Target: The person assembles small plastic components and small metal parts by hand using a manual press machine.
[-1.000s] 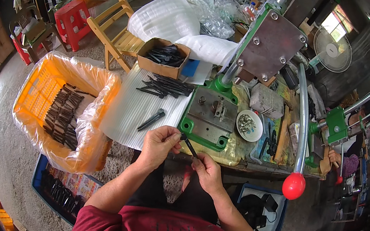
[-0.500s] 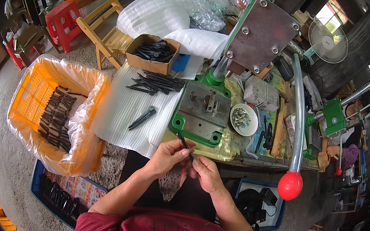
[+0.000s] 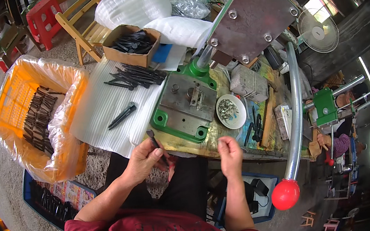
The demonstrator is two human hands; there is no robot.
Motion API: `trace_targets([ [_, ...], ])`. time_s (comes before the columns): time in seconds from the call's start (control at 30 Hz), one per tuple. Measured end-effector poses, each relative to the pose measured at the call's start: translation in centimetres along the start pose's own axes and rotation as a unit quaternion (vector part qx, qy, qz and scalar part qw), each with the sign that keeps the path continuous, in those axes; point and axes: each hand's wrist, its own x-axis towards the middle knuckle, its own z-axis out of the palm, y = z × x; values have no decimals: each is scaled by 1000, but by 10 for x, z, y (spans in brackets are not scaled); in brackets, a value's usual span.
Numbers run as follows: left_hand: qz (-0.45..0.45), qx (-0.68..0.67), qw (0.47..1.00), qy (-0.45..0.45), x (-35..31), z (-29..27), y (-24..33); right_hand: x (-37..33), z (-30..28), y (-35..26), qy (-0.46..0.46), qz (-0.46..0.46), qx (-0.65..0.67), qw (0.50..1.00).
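A slim black plastic piece [image 3: 152, 137] stands up between the thumb and fingers of my left hand [image 3: 141, 163], just off the table's front edge. Apart from it, my right hand [image 3: 230, 156] is closed, its thumb against curled fingers below a white bowl [image 3: 244, 119] of small metal parts [image 3: 228, 109]. Whatever the right fingers pinch, if anything, is too small to make out. Between the hands and the lever press's steel plate [image 3: 183, 104] is the front of its green base [image 3: 176, 134]. One or two more black pieces [image 3: 122, 116] lie on white foam sheet [image 3: 95, 103].
A pile of black pieces [image 3: 136, 76] and a cardboard box [image 3: 129, 57] of them lie behind. The press lever's red knob [image 3: 285, 194] hangs at my right. An orange crate [image 3: 12, 104] with a plastic liner stands left. At the far right, another person's hand [image 3: 324, 140] shows.
My right hand has left the black piece and moved right, toward the bowl. My left hand keeps the piece, now more upright. The whole view has shifted a little.
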Motion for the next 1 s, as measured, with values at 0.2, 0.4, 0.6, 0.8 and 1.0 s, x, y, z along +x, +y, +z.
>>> trace_targets([
  [0.2, -27, 4, 1000, 10, -8, -12, -9, 54, -37, 15, 52, -148, -250, 956],
  [0.4, -30, 19, 999, -15, -9, -10, -11, 86, -43, 29, -26, -148, -409, 900],
  [0.6, -60, 36, 997, -26, -10, -8, -10, 100, -41, 26, -109, -62, -483, 867],
  [0.8, -64, 38, 997, -36, -12, -6, -12, 108, -38, 24, -165, -64, -537, 825],
  [1.0, -64, 50, 996, -40, -14, -11, -15, 105, -45, 26, -147, -120, -547, 815],
])
